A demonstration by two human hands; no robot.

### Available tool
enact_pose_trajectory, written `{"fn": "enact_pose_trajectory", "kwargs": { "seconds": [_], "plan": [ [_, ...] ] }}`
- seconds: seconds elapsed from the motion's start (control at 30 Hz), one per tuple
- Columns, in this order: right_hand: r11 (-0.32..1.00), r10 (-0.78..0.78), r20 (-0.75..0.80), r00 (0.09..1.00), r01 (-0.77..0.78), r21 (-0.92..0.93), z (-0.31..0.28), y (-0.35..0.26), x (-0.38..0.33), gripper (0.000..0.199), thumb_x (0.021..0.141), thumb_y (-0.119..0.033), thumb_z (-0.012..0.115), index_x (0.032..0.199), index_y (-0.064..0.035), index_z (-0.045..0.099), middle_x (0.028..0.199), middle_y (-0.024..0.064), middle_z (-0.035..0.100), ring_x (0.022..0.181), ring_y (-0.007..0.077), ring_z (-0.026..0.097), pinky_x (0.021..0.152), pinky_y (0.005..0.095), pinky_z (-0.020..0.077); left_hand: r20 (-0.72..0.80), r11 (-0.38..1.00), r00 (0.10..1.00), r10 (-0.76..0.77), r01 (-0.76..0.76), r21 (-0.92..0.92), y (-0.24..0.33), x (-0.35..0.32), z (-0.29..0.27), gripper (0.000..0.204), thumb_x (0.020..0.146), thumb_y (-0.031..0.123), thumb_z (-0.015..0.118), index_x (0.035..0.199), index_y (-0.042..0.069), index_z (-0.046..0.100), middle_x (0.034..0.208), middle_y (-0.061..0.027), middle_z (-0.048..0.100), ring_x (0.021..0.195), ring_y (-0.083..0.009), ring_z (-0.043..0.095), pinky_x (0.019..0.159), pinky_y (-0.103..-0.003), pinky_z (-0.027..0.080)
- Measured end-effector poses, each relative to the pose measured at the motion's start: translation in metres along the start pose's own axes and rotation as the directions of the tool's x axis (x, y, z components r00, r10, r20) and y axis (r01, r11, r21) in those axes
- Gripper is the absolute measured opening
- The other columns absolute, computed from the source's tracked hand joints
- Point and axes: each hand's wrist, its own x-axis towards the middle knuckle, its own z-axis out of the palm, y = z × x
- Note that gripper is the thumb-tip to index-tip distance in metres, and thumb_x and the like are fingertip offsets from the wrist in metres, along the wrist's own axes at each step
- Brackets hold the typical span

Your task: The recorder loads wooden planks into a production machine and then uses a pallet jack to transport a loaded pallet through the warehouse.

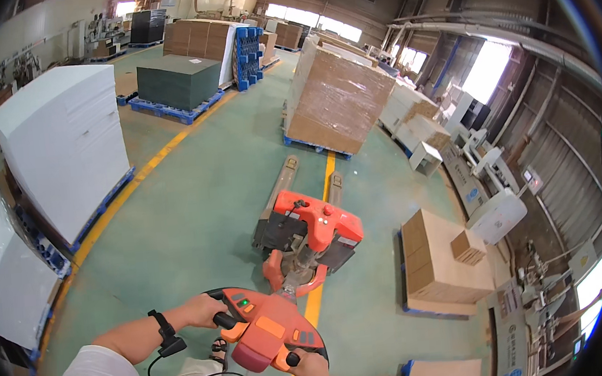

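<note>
With both hands I hold the red and orange control handle (267, 328) of an electric pallet jack (322, 220). My left hand (203, 311) is closed around the left grip, below a black band and small device on my wrist. Closed at the right grip is my right hand (309, 366), its thumb side by a black knob; part of it is cut off by the handle. Ahead of the red body, two bare forks (283, 182) lie low over the floor, pointing toward a film-wrapped brown stack (340, 98) on a blue pallet (317, 148), apart from it.
Tall white stacks (69, 151) on blue pallets line the left, beside a yellow floor line (149, 169). A dark green stack (179, 84) stands farther back. On the right are a board stack (439, 258) with a small block on it and a row of machines (497, 217).
</note>
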Motion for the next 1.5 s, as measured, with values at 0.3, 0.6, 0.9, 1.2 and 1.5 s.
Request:
{"fn": "enact_pose_trajectory", "kwargs": {
  "seconds": [0.3,0.6,0.9,1.2,1.5],
  "plan": [
    [0.998,-0.038,-0.126,0.991,0.043,0.039,0.068,-0.098,-0.113,0.046,0.063,-0.051,0.07,0.094,-0.0173,0.062,0.072,0.0128,0.065,0.069,0.0309,0.064,0.06,0.0406,0.0501,-0.078,1.0,0.997,0.009,-0.007,0.029,0.039,-0.151,-0.02,0.025,0.056,0.018,0.07,0.076,0.011,0.056,0.072,-0.0052,0.059,0.072,-0.0281,0.059,0.061,-0.039,0.047],
    [0.977,-0.095,-0.296,0.95,0.146,0.154,0.134,-0.231,-0.224,0.036,0.069,-0.037,0.071,0.086,-0.0079,0.057,0.074,0.0186,0.062,0.07,0.0369,0.06,0.066,0.0447,0.0464,-0.093,0.997,0.993,0.069,-0.071,-0.022,0.047,-0.307,-0.042,0.025,0.058,0.017,0.069,0.078,0.013,0.056,0.072,-0.0064,0.06,0.07,-0.03,0.06,0.061,-0.04,0.049],
    [0.989,0.003,-0.047,0.999,0.004,0.15,0.158,-0.332,-0.275,0.083,0.062,-0.056,0.073,0.126,-0.0087,0.05,0.118,0.018,0.05,0.067,0.0221,0.065,0.071,0.0349,0.0511,-0.204,0.998,0.977,0.062,-0.063,0.002,0.045,-0.411,-0.08,0.023,0.056,0.017,0.069,0.074,0.013,0.054,0.067,-0.006,0.059,0.065,-0.0292,0.059,0.056,-0.039,0.047],
    [0.937,0.044,0.149,0.988,-0.092,0.337,0.143,-0.332,-0.374,0.078,0.065,-0.064,0.065,0.125,-0.0142,0.052,0.085,0.0128,0.066,0.074,0.027,0.065,0.075,0.0354,0.0496,-0.129,0.996,0.988,-0.086,0.088,0.007,0.142,-0.485,-0.073,0.026,0.058,0.02,0.072,0.077,0.013,0.056,0.068,-0.007,0.06,0.064,-0.0301,0.06,0.056,-0.039,0.047],
    [0.891,-0.102,0.168,0.98,0.015,0.453,0.093,-0.285,-0.429,0.064,0.066,-0.052,0.073,0.114,-0.0115,0.059,0.07,0.0044,0.062,0.054,0.014,0.06,0.053,0.0255,0.0482,-0.272,0.987,0.951,-0.148,0.125,-0.1,0.242,-0.507,-0.076,0.033,0.055,0.018,0.075,0.083,0.01,0.059,0.072,-0.0077,0.062,0.067,-0.0291,0.06,0.058,-0.036,0.048]
  ]
}}
